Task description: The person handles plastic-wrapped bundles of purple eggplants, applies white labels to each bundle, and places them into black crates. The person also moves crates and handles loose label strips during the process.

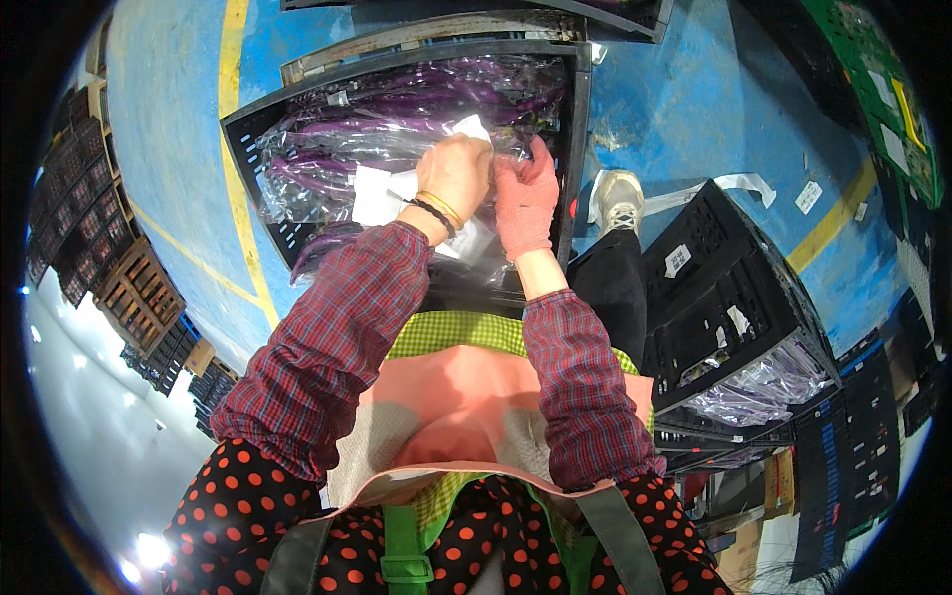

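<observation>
A black plastic crate (582,104) stands in front of me, holding clear plastic bags (312,167) of long purple vegetables that look like eggplants. My left hand (455,175), bare with a yellow bangle and a dark band at the wrist, is closed over one bag. A white label (470,128) sticks out past its fingers. Beside it, my right hand (528,197) wears a pink glove and pinches the plastic film, though its fingertips are partly hidden. More white paper (374,195) lies on the bags to the left of and below my left hand.
To the right, a tilted black crate (699,260) stands by another holding bagged purple produce (758,387). My shoe (619,197) is on the blue floor (669,97) near a white strip (744,182). Crate stacks (74,193) and a wooden pallet (141,297) are far left.
</observation>
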Tool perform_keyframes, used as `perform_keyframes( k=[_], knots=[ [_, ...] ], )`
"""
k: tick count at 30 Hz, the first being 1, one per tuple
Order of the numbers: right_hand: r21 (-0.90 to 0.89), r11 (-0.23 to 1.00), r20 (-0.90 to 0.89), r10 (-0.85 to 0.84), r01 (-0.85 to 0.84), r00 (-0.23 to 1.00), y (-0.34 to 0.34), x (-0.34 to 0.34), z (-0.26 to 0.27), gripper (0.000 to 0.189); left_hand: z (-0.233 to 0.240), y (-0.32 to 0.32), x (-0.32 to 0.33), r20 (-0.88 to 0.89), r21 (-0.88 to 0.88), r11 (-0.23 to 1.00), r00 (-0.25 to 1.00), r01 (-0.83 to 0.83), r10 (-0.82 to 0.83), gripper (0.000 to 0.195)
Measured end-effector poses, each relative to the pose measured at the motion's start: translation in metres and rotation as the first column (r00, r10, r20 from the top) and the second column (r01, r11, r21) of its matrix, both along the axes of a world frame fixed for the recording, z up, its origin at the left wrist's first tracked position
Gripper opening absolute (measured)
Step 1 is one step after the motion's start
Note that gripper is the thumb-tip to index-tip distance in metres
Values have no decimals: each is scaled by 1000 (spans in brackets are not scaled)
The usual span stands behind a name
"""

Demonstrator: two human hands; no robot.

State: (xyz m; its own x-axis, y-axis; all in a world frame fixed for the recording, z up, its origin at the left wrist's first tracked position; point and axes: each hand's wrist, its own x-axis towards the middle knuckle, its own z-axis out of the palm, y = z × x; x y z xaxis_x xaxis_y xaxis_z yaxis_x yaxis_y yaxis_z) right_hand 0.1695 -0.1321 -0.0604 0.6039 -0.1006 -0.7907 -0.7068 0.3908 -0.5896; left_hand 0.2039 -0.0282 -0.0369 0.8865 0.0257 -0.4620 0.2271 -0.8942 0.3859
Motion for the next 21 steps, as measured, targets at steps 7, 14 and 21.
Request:
perform_keyframes(
  k=[7, 14, 21],
  knots=[
    [-252, 947, 96, 231, -201, 968, -2, -4, -7, 67, -2, -5, 5, -62, 56, 998, 998, 34, -31, 14],
    [-244, 948, 141, 245, -206, 959, -2, -5, -8, 69, -6, 1, 10, -39, 9, 996, 996, 85, -84, 15],
    [49, 999, -23, 23, -22, 999, -7, 12, 4, 67, -6, 4, -2, 11, -41, 999, 999, 35, -35, 14]
  ],
)
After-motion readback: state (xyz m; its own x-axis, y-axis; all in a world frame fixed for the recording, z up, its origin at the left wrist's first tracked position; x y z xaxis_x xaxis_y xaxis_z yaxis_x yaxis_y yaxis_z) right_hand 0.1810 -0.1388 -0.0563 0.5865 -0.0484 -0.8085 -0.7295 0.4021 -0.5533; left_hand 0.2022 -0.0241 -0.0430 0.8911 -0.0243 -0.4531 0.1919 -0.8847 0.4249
